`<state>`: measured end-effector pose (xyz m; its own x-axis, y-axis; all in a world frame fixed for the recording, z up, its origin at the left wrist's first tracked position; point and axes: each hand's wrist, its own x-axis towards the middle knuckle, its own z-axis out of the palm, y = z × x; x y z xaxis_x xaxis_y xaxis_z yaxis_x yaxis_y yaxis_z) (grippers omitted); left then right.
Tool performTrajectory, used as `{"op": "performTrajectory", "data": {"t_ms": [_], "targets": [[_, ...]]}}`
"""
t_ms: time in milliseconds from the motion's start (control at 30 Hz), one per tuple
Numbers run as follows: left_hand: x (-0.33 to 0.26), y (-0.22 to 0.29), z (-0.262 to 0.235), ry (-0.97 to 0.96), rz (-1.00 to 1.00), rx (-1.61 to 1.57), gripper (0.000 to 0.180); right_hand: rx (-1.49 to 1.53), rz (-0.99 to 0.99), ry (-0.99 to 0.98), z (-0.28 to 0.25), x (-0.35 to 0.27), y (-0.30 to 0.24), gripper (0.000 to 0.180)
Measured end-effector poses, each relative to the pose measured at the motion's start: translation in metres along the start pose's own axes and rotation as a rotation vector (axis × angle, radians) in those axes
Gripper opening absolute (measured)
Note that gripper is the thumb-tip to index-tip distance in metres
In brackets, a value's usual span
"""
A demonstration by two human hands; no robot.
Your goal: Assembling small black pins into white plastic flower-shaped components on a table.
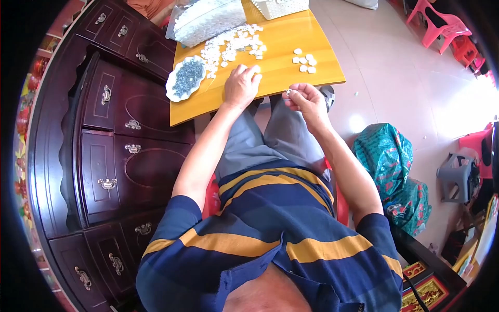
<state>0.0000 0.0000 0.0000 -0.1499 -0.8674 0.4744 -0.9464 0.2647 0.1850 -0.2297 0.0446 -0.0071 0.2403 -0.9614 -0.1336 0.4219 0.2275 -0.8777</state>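
Left hand point(240, 86): rests knuckles-up on the near edge of the yellow table point(280, 78), fingers curled together over a white piece point(256, 69) at the fingertips; whether it truly pinches the piece I cannot tell.
Right hand point(307, 100): held just off the table's near edge above the lap, thumb and forefinger pinched together on a tiny pale part point(288, 92).
Tiny pale part: small, whitish with a metallic glint; too small to tell its shape.
White pieces point(234, 46): a loose heap of small, flat, squarish white bits spread across the far middle of the table, just beyond the left hand.
Small group point(304, 60): a handful of the same white bits, set apart to the right of the heap.
Dish point(185, 78): pale oval plate at the table's left edge, filled with small grey metal bits.
Clear bag point(208, 20): lies at the far end, full of white pieces.
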Motion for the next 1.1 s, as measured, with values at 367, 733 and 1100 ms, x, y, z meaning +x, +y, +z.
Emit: {"op": "performTrajectory", "data": {"t_ms": [367, 733, 1100], "targets": [[0.016, -0.006, 0.016, 0.058, -0.091, -0.061, 0.020, -0.013, 0.004, -0.009, -0.002, 0.002, -0.003, 0.011], [0.005, -0.012, 0.020, -0.027, -0.157, -0.167, 0.016, -0.046, 0.011, -0.012, 0.002, -0.002, 0.001, 0.011], [-0.057, 0.043, -0.024, -0.143, -0.351, -1.034, 0.010, -0.065, 0.020, -0.057, 0.005, -0.003, 0.008, 0.014]]}}
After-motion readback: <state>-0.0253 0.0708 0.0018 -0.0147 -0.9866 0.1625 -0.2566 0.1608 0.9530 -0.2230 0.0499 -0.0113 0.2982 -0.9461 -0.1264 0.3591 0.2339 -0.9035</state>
